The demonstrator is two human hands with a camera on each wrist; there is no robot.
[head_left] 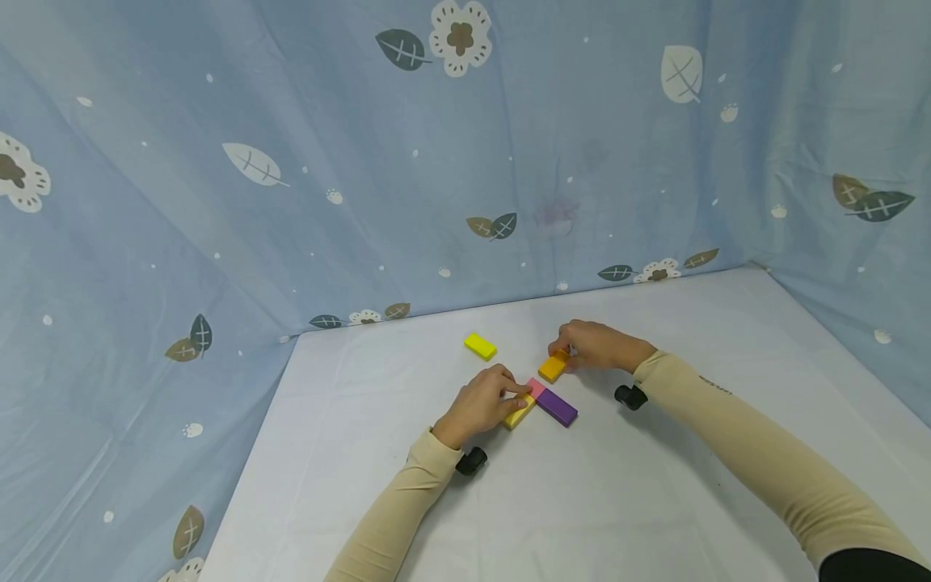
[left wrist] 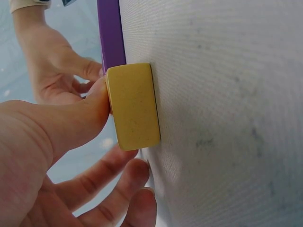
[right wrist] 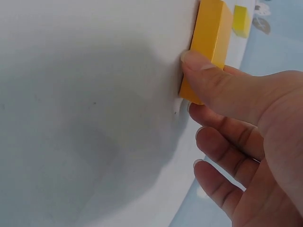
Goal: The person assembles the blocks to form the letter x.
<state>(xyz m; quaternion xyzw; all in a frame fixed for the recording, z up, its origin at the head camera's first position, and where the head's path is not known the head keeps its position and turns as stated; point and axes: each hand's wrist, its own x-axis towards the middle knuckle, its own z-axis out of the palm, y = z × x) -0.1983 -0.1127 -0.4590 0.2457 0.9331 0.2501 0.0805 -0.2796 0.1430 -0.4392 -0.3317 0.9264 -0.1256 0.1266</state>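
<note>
My left hand grips a pale yellow block, its thumb on the block's near end in the head view. The index fingertip reaches a pink block, partly covered by that hand. Against the pink block sits a purple block, angled toward the front right. Farther right, my right hand pinches an orange block at its far end, thumb along one side. The orange block lies on the white surface just beyond the pink one.
A bright yellow block lies by itself behind the left hand. The white tabletop runs back to a blue patterned curtain, which also hangs along both sides. Dark wrist cameras hang under the beige sleeves.
</note>
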